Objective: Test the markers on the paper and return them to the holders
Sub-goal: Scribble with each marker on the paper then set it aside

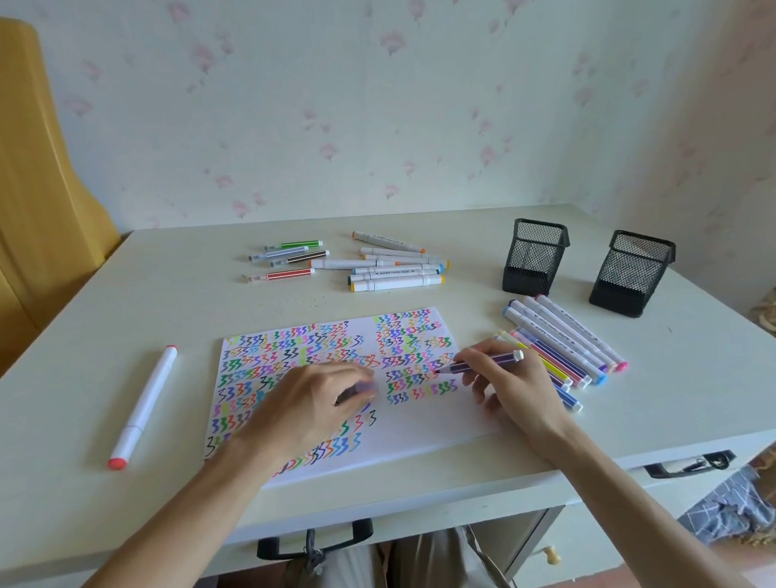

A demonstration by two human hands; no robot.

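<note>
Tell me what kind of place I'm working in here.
Most likely a room in a home, used as a desk corner: floral wallpaper behind a pale desk with drawer handles, two mesh pen holders, and a yellow upholstered chair at the side.

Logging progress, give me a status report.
Right hand grips purple marker, tip at paper. Left hand holds a blurred purple thing, likely the cap. Both mesh holders unobstructed.

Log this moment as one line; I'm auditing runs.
right hand: holds purple marker, tip on paper | left hand: holds cap | holders: empty
</note>
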